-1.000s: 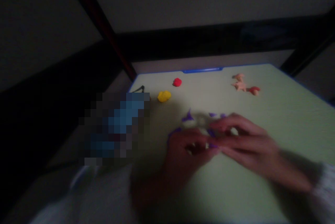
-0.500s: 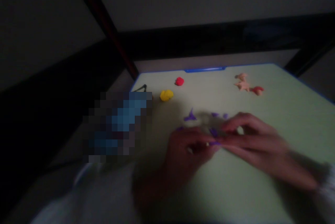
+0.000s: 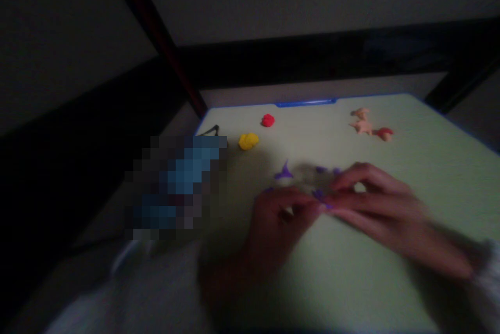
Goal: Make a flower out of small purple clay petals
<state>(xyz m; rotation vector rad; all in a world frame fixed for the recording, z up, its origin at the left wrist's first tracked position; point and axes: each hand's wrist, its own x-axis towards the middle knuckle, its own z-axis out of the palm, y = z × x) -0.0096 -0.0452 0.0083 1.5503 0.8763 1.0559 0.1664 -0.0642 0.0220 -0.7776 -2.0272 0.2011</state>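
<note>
My left hand (image 3: 279, 227) and my right hand (image 3: 380, 209) meet above the pale tabletop (image 3: 332, 282). Between their pinched fingertips is a small piece of purple modelling clay (image 3: 321, 199), partly hidden by the fingers. Just beyond the hands lies a pointed purple clay shape (image 3: 285, 171). Two smaller purple bits, one a clay scrap (image 3: 321, 170), rest near my right fingers. Another bit of purple shows behind my left knuckles. The picture is dim and blurred, so the held piece's exact shape is unclear.
A yellow clay lump (image 3: 248, 141) and a red clay ball (image 3: 267, 120) sit at the back left. Peach clay figures (image 3: 363, 125), one with a red top (image 3: 385, 134), stand at the back right. A blurred-out blue area (image 3: 187, 177) covers the left edge.
Both hands stay together at nearly the same place, the pinching fingertips shifting slightly upward. The purple piece between them shows at a slightly different angle. The clay on the table stays put.
</note>
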